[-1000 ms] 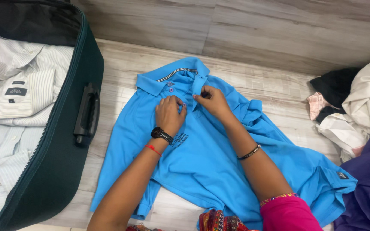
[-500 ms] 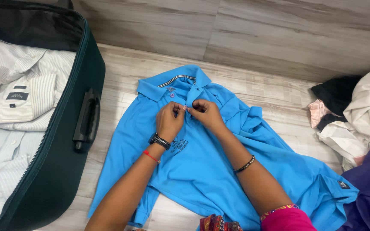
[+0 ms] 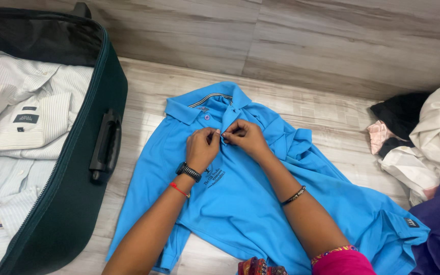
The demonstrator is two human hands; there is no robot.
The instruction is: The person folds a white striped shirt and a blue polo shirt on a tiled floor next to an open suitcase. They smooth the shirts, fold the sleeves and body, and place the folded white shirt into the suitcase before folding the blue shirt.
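Blue polo shirt [image 3: 240,198] is lying spread on the wooden floor [image 3: 143,86] beside the suitcase [image 3: 77,193]; my left hand [image 3: 202,145] and right hand [image 3: 245,136] are pinching its placket closed. Soft, light, limp, it seems best gripped at seams.

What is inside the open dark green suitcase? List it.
Inside the open dark green suitcase lie folded white striped dress shirts, one with a dark neck label, over a pale blue shirt. Anything beneath those layers is covered, and the left part runs out of frame.
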